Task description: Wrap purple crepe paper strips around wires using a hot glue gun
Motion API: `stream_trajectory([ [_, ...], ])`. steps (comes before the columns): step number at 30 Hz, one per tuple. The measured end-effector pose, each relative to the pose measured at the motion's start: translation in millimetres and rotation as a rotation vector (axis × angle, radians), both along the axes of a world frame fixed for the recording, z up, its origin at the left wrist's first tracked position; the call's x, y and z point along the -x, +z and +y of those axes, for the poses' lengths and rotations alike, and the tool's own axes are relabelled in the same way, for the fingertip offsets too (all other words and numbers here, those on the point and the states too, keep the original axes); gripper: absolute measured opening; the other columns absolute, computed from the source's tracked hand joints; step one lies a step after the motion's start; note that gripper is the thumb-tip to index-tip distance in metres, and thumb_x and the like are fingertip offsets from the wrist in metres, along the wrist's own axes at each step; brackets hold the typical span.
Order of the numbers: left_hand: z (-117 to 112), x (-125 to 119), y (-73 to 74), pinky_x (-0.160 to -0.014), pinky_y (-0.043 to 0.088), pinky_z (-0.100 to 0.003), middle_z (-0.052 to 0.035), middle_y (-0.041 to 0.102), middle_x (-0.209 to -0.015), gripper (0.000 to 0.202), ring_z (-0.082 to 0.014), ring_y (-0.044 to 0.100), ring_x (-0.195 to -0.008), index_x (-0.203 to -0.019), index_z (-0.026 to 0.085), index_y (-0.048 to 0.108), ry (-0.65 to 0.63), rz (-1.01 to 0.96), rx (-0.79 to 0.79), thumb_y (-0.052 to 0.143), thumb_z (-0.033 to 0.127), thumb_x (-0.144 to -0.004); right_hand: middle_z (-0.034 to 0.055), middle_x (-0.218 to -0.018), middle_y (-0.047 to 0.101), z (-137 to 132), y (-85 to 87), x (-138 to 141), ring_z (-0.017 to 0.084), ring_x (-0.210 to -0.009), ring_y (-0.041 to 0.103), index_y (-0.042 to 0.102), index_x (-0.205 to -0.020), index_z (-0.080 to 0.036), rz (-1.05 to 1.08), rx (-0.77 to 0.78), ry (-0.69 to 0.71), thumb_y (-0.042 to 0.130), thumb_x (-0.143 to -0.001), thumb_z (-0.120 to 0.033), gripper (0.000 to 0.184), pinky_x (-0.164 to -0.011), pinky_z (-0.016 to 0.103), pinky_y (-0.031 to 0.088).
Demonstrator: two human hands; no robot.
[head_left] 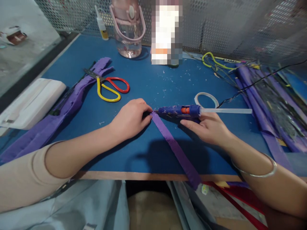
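Note:
My left hand point(131, 117) is closed, its fingertips pinching the upper end of a purple paper strip point(176, 148) against the blue table point(144, 86). The strip runs diagonally down to the table's front edge and hangs over it. My right hand point(208, 127) grips a blue glue gun point(179, 110) with an orange trigger part and a clear glue stick point(227, 111) sticking out at its back. The gun's nozzle points left and touches the strip's end right beside my left fingertips.
Red and yellow scissors point(110, 87) lie left of centre beside purple crepe strips point(72, 99). A white case point(28, 102) sits at the left edge. A tape ring point(206, 97), pink water bottle point(128, 28), small glue bottle point(102, 27) and purple stems point(261, 95) stand further back and right.

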State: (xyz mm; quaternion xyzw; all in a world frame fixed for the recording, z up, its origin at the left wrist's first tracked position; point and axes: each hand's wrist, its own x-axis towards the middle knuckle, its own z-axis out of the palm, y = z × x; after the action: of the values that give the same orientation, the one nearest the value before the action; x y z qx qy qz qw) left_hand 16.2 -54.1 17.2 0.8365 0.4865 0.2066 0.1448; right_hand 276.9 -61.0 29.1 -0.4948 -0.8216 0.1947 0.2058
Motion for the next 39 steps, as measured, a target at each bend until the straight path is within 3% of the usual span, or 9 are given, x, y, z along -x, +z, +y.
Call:
stream_trajectory([
  [9,0.5,1.5,-1.9,-0.081,0.050,-0.035,-0.0071,0.067,-0.089,0.017,-0.0208,0.061,-0.088,-0.091,0.016,0.070,-0.010,-0.013,-0.009,0.056,0.023,-0.085,0.0042,-0.097,0.074,1.3,-7.9,-9.7,0.028,-0.089,0.069,0.073,-0.105,-0.022,-0.020,0.035,0.046,0.060,-0.085,-0.044,0.033,-0.080,0.040,0.056],
  [15,3.5,1.7,-3.3,-0.083,0.049,-0.036,-0.0091,0.067,-0.096,0.028,-0.0221,0.060,-0.092,-0.108,0.014,0.068,-0.029,-0.002,-0.005,0.057,0.023,-0.084,0.0046,-0.093,0.076,2.7,1.6,-23.7,0.026,-0.085,0.070,0.073,-0.108,-0.020,0.092,0.011,0.086,0.064,-0.085,-0.038,0.031,-0.079,0.037,0.057],
  [20,2.2,2.4,-3.5,-0.085,0.049,-0.036,-0.0072,0.069,-0.096,0.023,-0.0219,0.061,-0.092,-0.102,0.017,0.071,-0.055,0.014,-0.015,0.054,0.023,-0.087,0.0056,-0.099,0.074,11.0,9.2,-29.5,0.024,-0.091,0.068,0.071,-0.107,-0.020,0.175,-0.025,0.080,0.064,-0.086,-0.031,0.025,-0.087,0.036,0.053],
  [25,-1.9,1.1,-1.8,-0.080,0.048,-0.038,-0.0092,0.069,-0.095,0.028,-0.0226,0.059,-0.087,-0.102,0.017,0.072,-0.084,0.156,-0.099,0.048,0.026,-0.093,0.0050,-0.105,0.073,15.4,7.5,-31.4,0.025,-0.099,0.066,0.068,-0.113,-0.021,0.196,-0.027,0.054,0.065,-0.086,-0.032,0.030,-0.095,0.038,0.048],
  [28,-2.3,0.6,0.6,-0.079,0.048,-0.039,-0.0104,0.068,-0.094,0.030,-0.0242,0.058,-0.089,-0.098,0.016,0.072,-0.111,0.217,-0.109,0.045,0.027,-0.094,0.0055,-0.104,0.074,14.9,7.4,-31.5,0.026,-0.099,0.067,0.070,-0.108,-0.021,0.187,-0.005,0.055,0.064,-0.086,-0.032,0.026,-0.093,0.038,0.049],
  [30,-1.0,2.0,2.1,-0.079,0.048,-0.037,-0.0087,0.068,-0.093,0.025,-0.0226,0.059,-0.088,-0.096,0.017,0.070,-0.092,0.153,-0.083,0.046,0.023,-0.092,0.0065,-0.100,0.075,14.5,7.7,-30.9,0.026,-0.095,0.068,0.071,-0.102,-0.020,0.163,0.002,0.059,0.064,-0.085,-0.033,0.022,-0.090,0.038,0.051],
  [35,5.3,7.7,1.9,-0.074,0.048,-0.030,-0.0057,0.065,-0.090,0.021,-0.0173,0.060,-0.080,-0.102,0.015,0.060,0.118,-0.052,-0.074,0.049,0.015,-0.083,0.0066,-0.098,0.076,13.2,2.2,-26.0,0.027,-0.090,0.070,0.072,-0.101,-0.019,0.112,-0.009,0.090,0.063,-0.085,-0.037,0.026,-0.087,0.038,0.054],
  [39,9.1,7.3,-3.2,-0.077,0.048,-0.033,-0.0064,0.066,-0.088,0.022,-0.0190,0.060,-0.084,-0.099,0.016,0.065,0.050,-0.035,-0.054,0.047,0.020,-0.088,0.0046,-0.095,0.076,10.2,-8.1,-20.6,0.028,-0.087,0.070,0.073,-0.101,-0.022,0.045,-0.023,0.065,0.060,-0.085,-0.047,0.033,-0.082,0.042,0.056],
])
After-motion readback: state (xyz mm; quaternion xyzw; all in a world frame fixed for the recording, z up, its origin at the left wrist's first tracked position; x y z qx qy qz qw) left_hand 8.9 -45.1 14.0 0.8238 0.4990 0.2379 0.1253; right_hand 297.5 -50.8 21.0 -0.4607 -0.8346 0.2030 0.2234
